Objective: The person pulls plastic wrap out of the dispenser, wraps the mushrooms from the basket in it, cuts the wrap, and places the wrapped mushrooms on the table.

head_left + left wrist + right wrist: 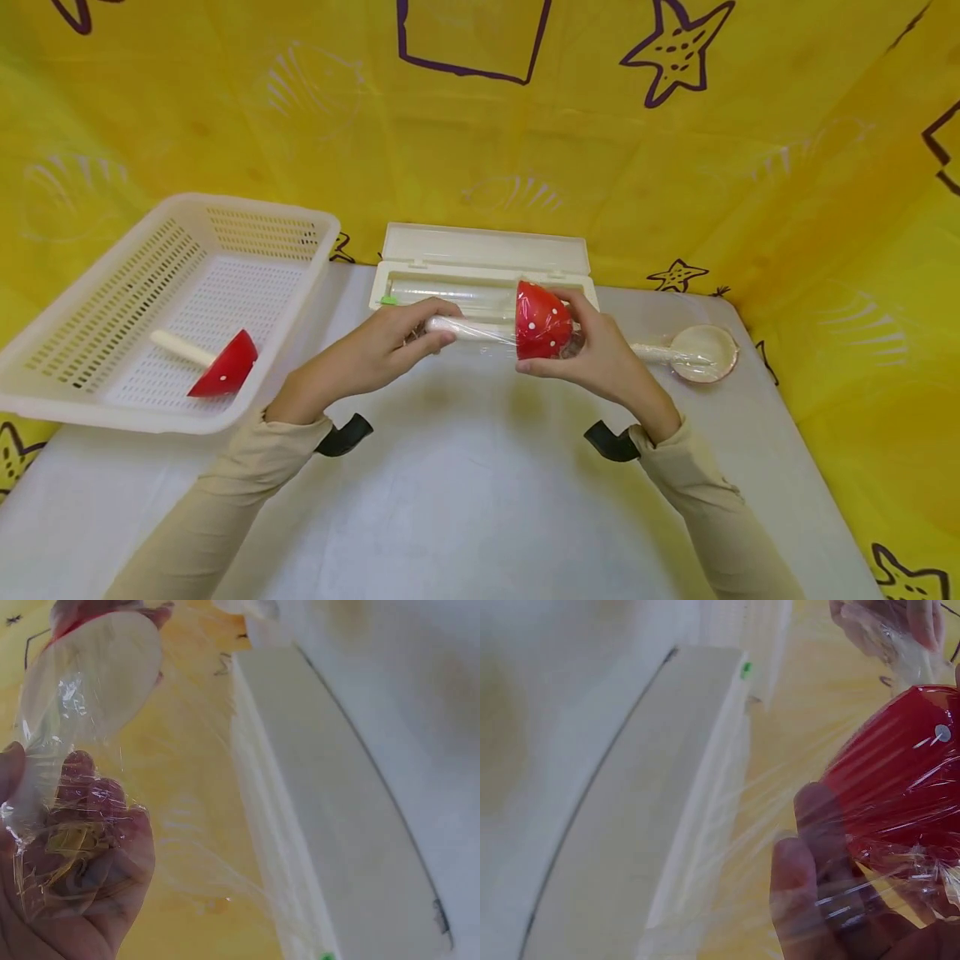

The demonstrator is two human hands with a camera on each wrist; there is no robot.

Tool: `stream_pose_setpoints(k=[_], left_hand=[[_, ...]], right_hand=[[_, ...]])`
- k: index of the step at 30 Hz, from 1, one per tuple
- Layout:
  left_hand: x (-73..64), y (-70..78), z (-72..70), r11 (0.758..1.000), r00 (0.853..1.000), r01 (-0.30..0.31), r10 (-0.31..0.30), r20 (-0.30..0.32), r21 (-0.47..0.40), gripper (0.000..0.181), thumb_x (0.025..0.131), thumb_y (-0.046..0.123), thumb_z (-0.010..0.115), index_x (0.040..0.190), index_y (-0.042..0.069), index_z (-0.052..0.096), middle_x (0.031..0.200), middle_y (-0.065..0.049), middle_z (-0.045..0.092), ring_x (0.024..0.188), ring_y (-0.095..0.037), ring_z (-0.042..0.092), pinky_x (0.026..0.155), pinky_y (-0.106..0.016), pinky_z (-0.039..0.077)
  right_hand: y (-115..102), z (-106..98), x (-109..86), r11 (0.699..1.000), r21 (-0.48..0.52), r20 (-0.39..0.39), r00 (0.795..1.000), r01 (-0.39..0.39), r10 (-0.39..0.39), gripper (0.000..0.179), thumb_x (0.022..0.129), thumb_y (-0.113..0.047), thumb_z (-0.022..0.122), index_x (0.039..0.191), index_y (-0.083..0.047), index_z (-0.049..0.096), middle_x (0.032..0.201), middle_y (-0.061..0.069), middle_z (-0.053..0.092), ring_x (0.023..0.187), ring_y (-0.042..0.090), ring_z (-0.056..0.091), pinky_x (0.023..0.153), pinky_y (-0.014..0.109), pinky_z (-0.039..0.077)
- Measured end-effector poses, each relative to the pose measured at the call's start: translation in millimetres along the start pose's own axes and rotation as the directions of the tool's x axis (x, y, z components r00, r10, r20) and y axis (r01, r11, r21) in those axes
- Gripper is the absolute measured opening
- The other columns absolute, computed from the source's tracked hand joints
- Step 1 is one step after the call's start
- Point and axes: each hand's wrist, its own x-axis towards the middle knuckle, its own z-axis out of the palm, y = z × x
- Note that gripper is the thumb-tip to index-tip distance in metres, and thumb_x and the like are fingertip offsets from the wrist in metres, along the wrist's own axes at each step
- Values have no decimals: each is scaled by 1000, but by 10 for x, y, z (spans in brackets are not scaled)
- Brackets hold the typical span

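Observation:
Both hands hold up a mushroom-like ladle (pixel 542 321), its red bowl dotted white and its handle white, wrapped in clear plastic film (pixel 71 697). My left hand (pixel 397 342) grips the handle end, thumb in front. Around the red bowl curl the fingers of my right hand (pixel 592 354). Loose film spreads over the fingertips in both wrist views. Just behind the ladle is a long white cling film box (pixel 382 287), lid raised, with a clear roll inside and a green slider (pixel 387 300) at its left end.
At the left stands a white perforated basket (pixel 292 333) holding another red ladle (pixel 228 367) with a white handle. A film-wrapped ladle (pixel 703 354) lies bowl-up on the white table (pixel 480 517), right of my right hand. Yellow patterned cloth (pixel 480 142) hangs behind and at the sides.

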Motion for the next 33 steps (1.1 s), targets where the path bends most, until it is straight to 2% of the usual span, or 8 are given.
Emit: stream_pose_setpoints(k=[4,10,13,17,19,25,31,33], left_hand=[[-33,-95,91,1000,1000,-16,16,6,-25,27,99,19,61,125,13,61,72,4,54,67,-11,48,64,-26,44],[-68,-236,228,998,999,-45,45,-15,-42,23,97,16,64,119,10,64,98,-1,65,74,-10,52,71,-25,49],[-84,-297,280,997,1000,-5,6,14,-72,22,98,18,63,119,12,65,92,-3,64,73,-12,51,70,-25,47],[-81,-390,341,992,997,54,-47,67,-112,22,99,21,61,120,14,64,73,-1,54,67,-11,47,61,-23,42],[-75,-442,369,990,995,71,-62,80,-121,22,98,21,62,119,14,64,70,2,51,65,-10,46,59,-22,41],[-64,-585,452,991,991,91,-80,103,-100,19,96,22,65,113,13,68,78,4,58,69,-10,50,62,-21,44],[-74,-699,525,987,981,149,-139,134,-62,25,93,22,70,115,10,71,89,0,66,74,-11,53,67,-23,47],[-71,-719,546,985,977,167,-158,140,-48,27,92,22,71,116,10,71,92,-2,66,76,-12,53,69,-23,47]], right_hand=[[77,67,-46,1000,-7,20,1000,-19,19,87,71,-35,90,142,-18,42,129,9,61,98,28,69,77,35,61],[196,159,-64,999,-19,46,999,-28,29,85,72,-35,89,142,-16,44,128,9,61,92,24,64,75,30,58],[269,205,-64,999,-21,60,998,-29,30,85,72,-36,89,142,-17,45,127,9,62,91,23,62,75,30,57],[380,275,-52,999,-35,73,997,-16,18,82,74,-37,87,141,-16,46,126,9,63,91,23,60,74,30,56],[438,314,-41,999,-37,75,997,-20,22,82,74,-38,87,141,-17,46,126,9,63,92,22,59,74,30,56],[563,433,-17,997,-42,85,994,-62,65,87,71,-41,89,141,-15,44,125,7,63,96,23,60,75,31,57],[650,542,0,995,-99,71,997,-17,24,86,69,-37,90,139,-13,47,131,7,57,107,24,56,80,33,57],[679,574,9,995,-103,69,998,-6,13,87,69,-36,91,140,-13,47,134,8,53,116,25,52,83,34,57]])
